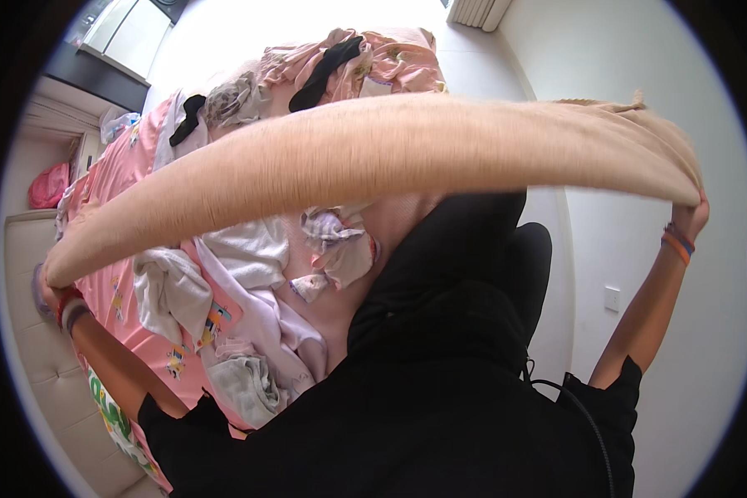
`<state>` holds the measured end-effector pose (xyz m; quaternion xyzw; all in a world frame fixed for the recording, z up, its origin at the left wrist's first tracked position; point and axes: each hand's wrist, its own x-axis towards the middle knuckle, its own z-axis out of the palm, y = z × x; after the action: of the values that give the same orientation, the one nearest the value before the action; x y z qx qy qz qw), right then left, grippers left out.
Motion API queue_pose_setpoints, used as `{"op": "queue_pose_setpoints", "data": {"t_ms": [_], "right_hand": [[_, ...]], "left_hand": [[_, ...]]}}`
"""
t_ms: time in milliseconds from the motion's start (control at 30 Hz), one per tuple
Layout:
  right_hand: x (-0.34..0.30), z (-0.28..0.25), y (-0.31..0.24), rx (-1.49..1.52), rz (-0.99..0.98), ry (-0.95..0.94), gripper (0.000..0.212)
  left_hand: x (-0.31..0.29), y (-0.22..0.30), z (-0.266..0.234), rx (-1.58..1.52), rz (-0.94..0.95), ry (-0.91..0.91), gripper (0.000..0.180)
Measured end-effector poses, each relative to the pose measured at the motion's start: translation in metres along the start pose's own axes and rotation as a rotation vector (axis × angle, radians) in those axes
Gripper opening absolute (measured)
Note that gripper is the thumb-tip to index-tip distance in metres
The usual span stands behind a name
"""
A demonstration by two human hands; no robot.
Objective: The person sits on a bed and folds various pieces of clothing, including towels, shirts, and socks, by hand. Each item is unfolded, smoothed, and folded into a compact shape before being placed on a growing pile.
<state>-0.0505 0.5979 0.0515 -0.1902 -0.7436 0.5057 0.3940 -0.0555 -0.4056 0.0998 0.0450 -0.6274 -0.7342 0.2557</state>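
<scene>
Left grip: the left hand [56, 292] is closed on one end of the tan cloth [373, 149]; its fingertips are partly hidden.
Right grip: the right hand [692, 217] is clamped on the lower corner of the other end.
Tan cloth: in the air between the hands, spread wide across the body and bowed upward; blurred, so probably being shaken. Whether garment or sheet, I cannot tell.
Progress: picked up and stretched out, by the look of it; no neat fold shows, and it is not yet set down.
Left to handle: the bed's other pieces lie loose, apparently unsorted: white cloth [249, 253], patterned bundle [340, 247], grey cloth [245, 388], pink heap [402, 65], black sock [328, 73].
Bed: pink sheet [137, 319] beneath them, padded headboard [26, 274] at left.
Wall: socket [612, 299] below the right hand.
</scene>
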Motion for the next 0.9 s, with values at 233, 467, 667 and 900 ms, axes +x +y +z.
{"op": "queue_pose_setpoints", "data": {"t_ms": [233,467,667,900], "right_hand": [[-0.092,-0.048,0.121,0.437,0.486,0.245,0.042],[-0.153,0.006,0.134,0.547,0.622,0.454,0.047],[-0.129,0.016,0.075,0.624,0.488,0.277,0.050],[-0.141,0.036,0.025,0.635,0.386,0.043,0.059]], "left_hand": [[-0.111,-0.075,-0.089,-0.030,-0.122,0.139,0.039],[-0.153,-0.125,-0.078,-0.069,-0.206,0.046,0.042],[-0.105,-0.092,0.034,0.359,-0.182,-0.042,0.034],[-0.227,-0.171,0.208,1.077,0.225,-1.402,0.046]]}}
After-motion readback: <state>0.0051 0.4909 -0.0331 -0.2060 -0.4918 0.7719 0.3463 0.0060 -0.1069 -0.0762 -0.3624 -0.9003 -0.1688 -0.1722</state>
